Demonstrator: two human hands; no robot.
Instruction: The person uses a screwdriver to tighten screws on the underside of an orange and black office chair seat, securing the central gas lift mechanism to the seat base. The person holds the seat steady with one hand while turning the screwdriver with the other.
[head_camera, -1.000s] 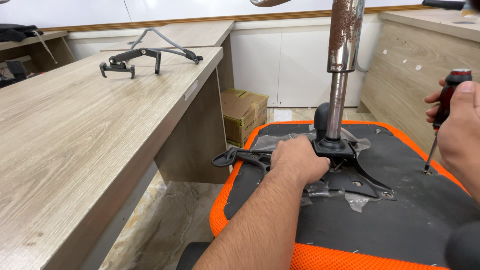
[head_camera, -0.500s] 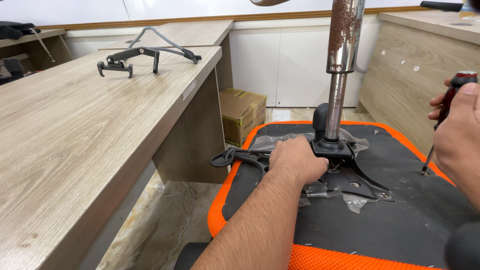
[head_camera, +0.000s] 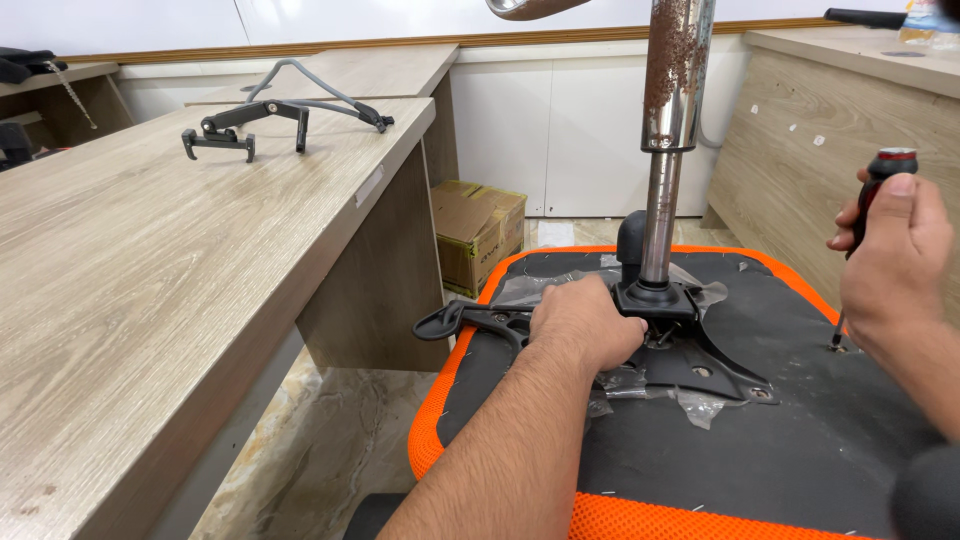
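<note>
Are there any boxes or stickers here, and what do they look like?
Cardboard box: on the floor beside the desk, brown, boxy, with yellow tape.
Label: stuck on the desk's front edge, small whitish strip.
No screens or signs show.

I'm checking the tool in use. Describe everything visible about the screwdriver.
The screwdriver has a black handle with a red cap and a thin metal shaft. It stands nearly upright, tip down on the black underside of the overturned orange-edged chair seat, right of the metal mechanism plate. The right hand wraps the handle, hiding most of it. Whether the tip sits in a screw cannot be told.
</note>
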